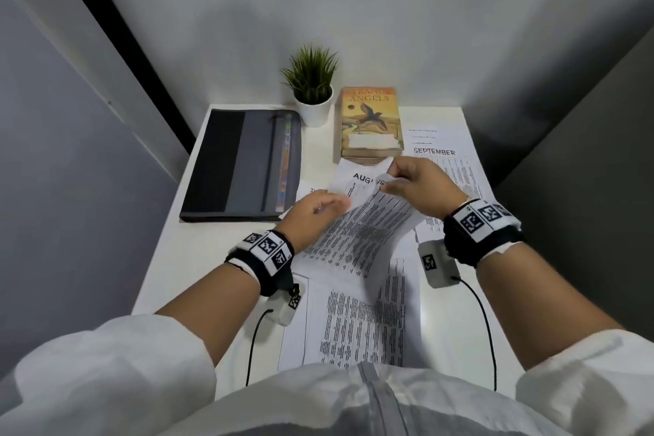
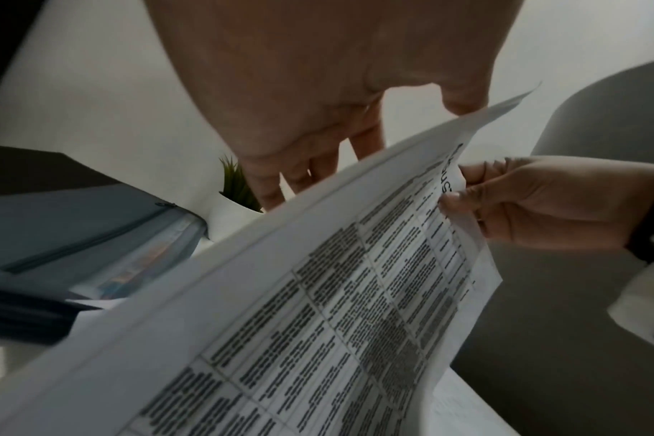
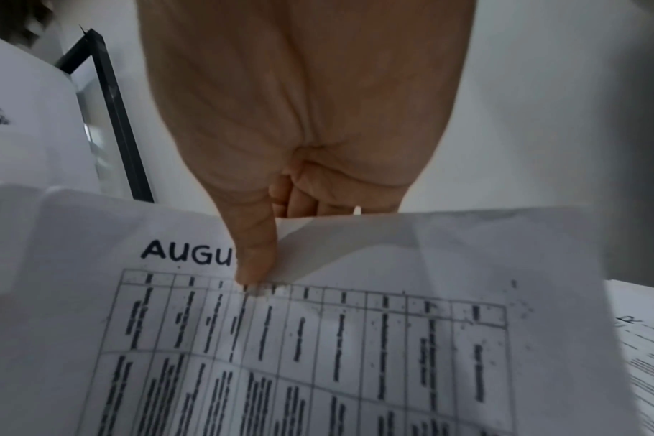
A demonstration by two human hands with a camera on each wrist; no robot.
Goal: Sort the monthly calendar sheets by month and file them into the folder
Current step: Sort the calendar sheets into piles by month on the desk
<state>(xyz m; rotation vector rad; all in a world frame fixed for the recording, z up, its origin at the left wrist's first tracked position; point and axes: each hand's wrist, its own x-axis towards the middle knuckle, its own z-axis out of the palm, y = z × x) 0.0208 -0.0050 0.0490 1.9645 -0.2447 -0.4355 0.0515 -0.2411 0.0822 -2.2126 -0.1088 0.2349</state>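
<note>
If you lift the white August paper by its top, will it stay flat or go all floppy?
Probably floppy: the white August calendar sheet already curves and sags where the right hand pinches its top edge. It looks thin and light, so it likely creases easily. The left hand seems to steady it.

I noted the August sheet [image 1: 368,219] as white, printed with a black heading and a grid of dense black text rows. The September sheet [image 1: 446,159] showed the same white ground and black print. The folder [image 1: 240,163] was dark grey with a black band on its left part and a strip of mixed colours along its right edge. The book [image 1: 370,124] had an orange-yellow cover bearing a dark bird. The plant [image 1: 311,72] was green, its pot [image 1: 315,110] white. The table [image 1: 170,280] was white. Both wristbands [image 1: 267,248] carried black-and-white square markers.
</note>
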